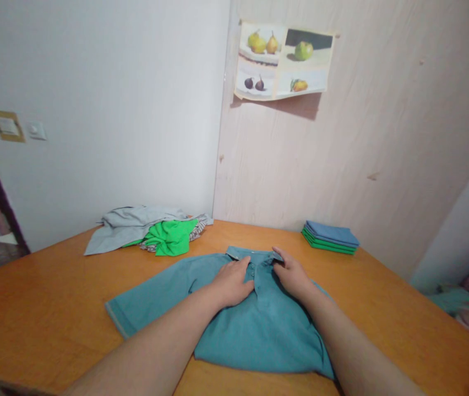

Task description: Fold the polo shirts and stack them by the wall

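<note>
A teal polo shirt [259, 335] lies front up on the table, its collar [238, 254] pointing away from me and its buttoned placket in the middle. One sleeve [147, 300] spreads out to the left; the right sleeve is mostly hidden behind my right arm. My left hand [234, 281] rests flat on the shirt just left of the placket, thumb apart from the fingers. At the right side of the collar, my right hand [290, 272] grips the fabric between thumb and fingers, lifting it slightly.
The orange wooden table [44, 308] reaches back to the wall. A loose heap holds a grey garment [127, 228] and a bright green one [172, 236]. At the back right stands a neat stack of folded blue and green clothes [329, 236]. A fruit poster [284, 60] hangs above.
</note>
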The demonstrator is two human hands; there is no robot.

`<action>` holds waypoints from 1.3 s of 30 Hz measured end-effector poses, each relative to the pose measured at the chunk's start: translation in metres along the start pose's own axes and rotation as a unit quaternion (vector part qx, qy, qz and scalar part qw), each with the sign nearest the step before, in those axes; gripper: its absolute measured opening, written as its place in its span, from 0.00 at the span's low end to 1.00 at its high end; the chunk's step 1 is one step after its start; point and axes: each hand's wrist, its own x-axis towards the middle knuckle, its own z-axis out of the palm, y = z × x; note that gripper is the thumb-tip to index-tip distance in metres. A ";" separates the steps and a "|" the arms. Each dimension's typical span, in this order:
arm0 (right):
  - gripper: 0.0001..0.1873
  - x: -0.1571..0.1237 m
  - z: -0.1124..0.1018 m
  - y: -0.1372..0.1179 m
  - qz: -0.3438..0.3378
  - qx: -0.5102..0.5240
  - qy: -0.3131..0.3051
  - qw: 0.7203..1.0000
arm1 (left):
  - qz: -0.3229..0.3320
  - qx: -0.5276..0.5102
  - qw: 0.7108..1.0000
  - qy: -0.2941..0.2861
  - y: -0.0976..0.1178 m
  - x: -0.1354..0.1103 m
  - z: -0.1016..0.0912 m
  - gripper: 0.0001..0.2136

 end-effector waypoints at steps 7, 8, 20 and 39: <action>0.27 -0.013 -0.012 -0.008 -0.030 -0.098 0.088 0.991 | -0.043 -0.057 0.995 0.073 -0.004 0.004 -0.009 0.22; 0.26 -0.015 -0.015 -0.012 -0.037 -0.103 0.093 0.990 | -0.049 -0.052 0.994 0.086 -0.004 0.004 -0.011 0.20; 0.08 -0.032 -0.019 -0.051 -0.003 -0.005 -0.142 0.990 | -0.002 -0.045 0.999 -0.024 0.017 -0.005 -0.010 0.07; 0.05 -0.036 -0.029 -0.050 0.072 0.063 -0.306 0.947 | 0.000 0.038 0.996 -0.083 0.023 -0.008 -0.014 0.12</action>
